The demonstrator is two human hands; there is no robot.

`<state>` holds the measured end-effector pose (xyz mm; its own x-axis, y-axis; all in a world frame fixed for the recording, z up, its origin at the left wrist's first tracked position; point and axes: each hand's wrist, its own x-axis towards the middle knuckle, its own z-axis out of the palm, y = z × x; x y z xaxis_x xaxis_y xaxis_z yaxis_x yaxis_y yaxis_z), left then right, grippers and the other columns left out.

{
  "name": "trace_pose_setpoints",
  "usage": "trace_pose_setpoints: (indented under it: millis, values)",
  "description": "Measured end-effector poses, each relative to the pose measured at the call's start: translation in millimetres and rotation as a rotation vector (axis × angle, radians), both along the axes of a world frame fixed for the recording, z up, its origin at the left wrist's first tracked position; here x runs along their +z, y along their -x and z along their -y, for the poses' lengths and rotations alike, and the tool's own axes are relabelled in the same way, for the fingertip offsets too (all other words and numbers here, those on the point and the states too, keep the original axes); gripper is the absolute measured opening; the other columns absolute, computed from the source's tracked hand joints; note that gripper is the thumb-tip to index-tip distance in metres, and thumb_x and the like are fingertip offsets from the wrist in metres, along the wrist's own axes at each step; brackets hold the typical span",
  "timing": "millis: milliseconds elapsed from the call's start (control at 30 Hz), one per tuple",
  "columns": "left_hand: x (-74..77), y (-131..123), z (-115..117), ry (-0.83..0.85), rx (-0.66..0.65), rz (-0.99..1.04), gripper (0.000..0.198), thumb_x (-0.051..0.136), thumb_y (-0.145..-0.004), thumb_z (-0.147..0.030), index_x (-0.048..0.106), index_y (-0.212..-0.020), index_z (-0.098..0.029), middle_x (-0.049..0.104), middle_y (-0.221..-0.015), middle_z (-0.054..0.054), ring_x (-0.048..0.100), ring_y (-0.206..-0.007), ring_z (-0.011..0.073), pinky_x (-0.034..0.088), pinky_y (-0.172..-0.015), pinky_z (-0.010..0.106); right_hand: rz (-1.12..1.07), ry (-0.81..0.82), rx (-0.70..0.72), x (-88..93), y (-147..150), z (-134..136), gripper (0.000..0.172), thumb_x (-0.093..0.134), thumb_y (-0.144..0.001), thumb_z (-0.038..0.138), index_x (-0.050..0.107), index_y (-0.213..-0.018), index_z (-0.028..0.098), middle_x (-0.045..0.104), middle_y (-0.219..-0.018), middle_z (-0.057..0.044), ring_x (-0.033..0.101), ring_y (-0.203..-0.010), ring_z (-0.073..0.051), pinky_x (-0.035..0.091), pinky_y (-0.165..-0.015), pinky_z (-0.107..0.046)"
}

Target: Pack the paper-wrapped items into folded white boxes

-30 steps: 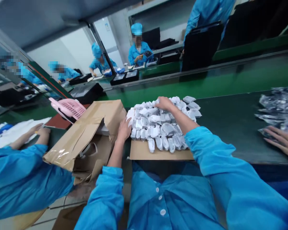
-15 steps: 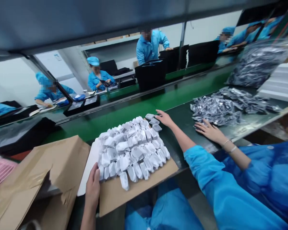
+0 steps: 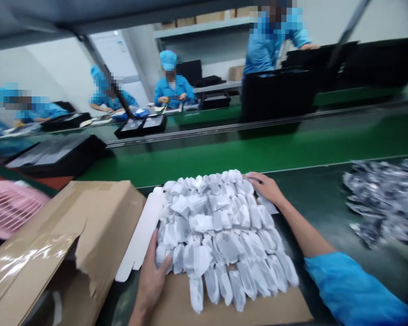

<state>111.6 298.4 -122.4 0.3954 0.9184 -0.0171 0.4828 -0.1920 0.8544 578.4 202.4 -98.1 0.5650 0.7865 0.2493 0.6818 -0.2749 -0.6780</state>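
Note:
A heap of small white wrapped packets (image 3: 221, 226) lies on a flat sheet of brown cardboard (image 3: 279, 308) at the near edge of the dark bench. My left hand (image 3: 153, 280) rests on the heap's near left corner, thumb spread against the packets. My right hand (image 3: 263, 185) lies with fingers stretched out along the heap's far right corner, touching the outer packets. A white card strip (image 3: 141, 235) stands along the heap's left side.
An open torn cardboard box (image 3: 61, 244) sits to the left, with a pink plastic basket (image 3: 10, 208) behind it. A pile of shiny grey bags (image 3: 384, 199) lies at the right. Beyond runs a green conveyor belt (image 3: 258, 149) with black trays (image 3: 139, 127); several people in blue work across it.
The view swung back left and nearer. My right hand drew in against the heap's far right corner. The neighbour's hand at the right left the view.

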Motion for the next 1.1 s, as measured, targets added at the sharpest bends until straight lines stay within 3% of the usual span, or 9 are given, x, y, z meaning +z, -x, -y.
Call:
trace_pose_setpoints:
  millis: [267,367,467,600,733,833,967,1033,1100]
  values:
    - [3.9,-13,7,-0.018,-0.114,-0.012,0.091,0.055,-0.086,-0.065,0.023,-0.159,-0.021,0.031,-0.163,0.014,0.033,-0.149,0.0330,0.036,-0.119,0.051,-0.031,-0.060,-0.057,-11.9,-9,11,0.036,0.051,-0.084,0.044,0.075,-0.104,0.026,0.069,-0.129,-0.008,0.059,-0.130,-0.030,0.040,-0.116,-0.051]
    - [19.8,-8,-7,-0.205,-0.090,-0.099,0.074,0.046,-0.094,-0.057,0.030,-0.155,-0.019,0.039,-0.160,0.014,0.039,-0.147,0.0295,0.039,-0.117,0.047,-0.023,-0.046,-0.040,-9.4,-9,13,0.035,0.053,-0.084,0.044,0.075,-0.104,0.026,0.070,-0.127,-0.009,0.060,-0.128,-0.032,0.044,-0.112,-0.050]
    - [38.0,-1,-30,-0.434,0.057,-0.432,0.061,0.043,-0.099,-0.045,0.037,-0.151,-0.016,0.042,-0.157,0.016,0.039,-0.147,0.0296,0.036,-0.119,0.048,0.009,-0.040,-0.056,1.3,-13,18,0.034,0.056,-0.086,0.045,0.074,-0.109,0.028,0.071,-0.123,-0.012,0.062,-0.124,-0.035,0.048,-0.106,-0.050]
    - [41.4,3,-45,-0.411,0.099,-0.642,0.042,0.057,-0.094,-0.031,0.056,-0.132,-0.013,0.056,-0.142,0.021,0.052,-0.134,0.0351,0.047,-0.107,0.051,0.115,-0.153,-0.225,39.1,-1,35,0.042,0.054,-0.089,0.051,0.066,-0.125,0.034,0.067,-0.128,-0.014,0.061,-0.123,-0.040,0.045,-0.105,-0.060]
    - [31.3,-4,-37,-0.383,0.138,-0.712,0.036,0.061,-0.095,-0.036,0.059,-0.125,-0.016,0.061,-0.130,0.012,0.062,-0.115,0.0252,0.055,-0.095,0.048,0.241,-0.297,-0.250,89.0,66,65,0.042,0.051,-0.094,0.047,0.062,-0.132,0.032,0.070,-0.120,-0.013,0.070,-0.103,-0.034,0.055,-0.093,-0.053]
    - [31.4,-9,-32,-0.366,0.173,-0.706,0.040,0.061,-0.094,-0.040,0.058,-0.126,-0.017,0.061,-0.126,0.010,0.063,-0.109,0.0232,0.056,-0.091,0.046,0.403,-0.395,-0.012,105.8,146,86,0.034,0.055,-0.095,0.037,0.065,-0.126,0.028,0.072,-0.118,-0.010,0.070,-0.106,-0.030,0.056,-0.095,-0.050]
    - [49.3,-3,-29,-0.382,0.247,-0.617,0.040,0.062,-0.093,-0.040,0.058,-0.126,-0.017,0.061,-0.126,0.010,0.063,-0.109,0.0231,0.056,-0.091,0.046,0.331,-0.450,0.352,86.8,247,102,0.028,0.056,-0.096,0.028,0.066,-0.122,0.026,0.072,-0.120,-0.009,0.068,-0.113,-0.026,0.055,-0.099,-0.047]
    - [62.1,3,-18,-0.430,0.296,-0.535,0.039,0.060,-0.095,-0.039,0.058,-0.127,-0.017,0.061,-0.129,0.011,0.063,-0.112,0.0243,0.055,-0.094,0.048,0.140,-0.403,0.460,70.3,289,100,0.028,0.056,-0.096,0.030,0.066,-0.122,0.025,0.071,-0.122,-0.010,0.066,-0.116,-0.026,0.053,-0.102,-0.047]
    - [71.1,6,9,-0.510,0.308,-0.427,0.038,0.048,-0.100,-0.036,0.058,-0.130,-0.015,0.060,-0.136,0.016,0.061,-0.120,0.0279,0.051,-0.101,0.051,-0.169,-0.329,0.492,57.8,323,91,0.041,0.058,-0.094,0.038,0.058,-0.132,0.025,0.065,-0.132,-0.012,0.064,-0.120,-0.027,0.052,-0.103,-0.049]
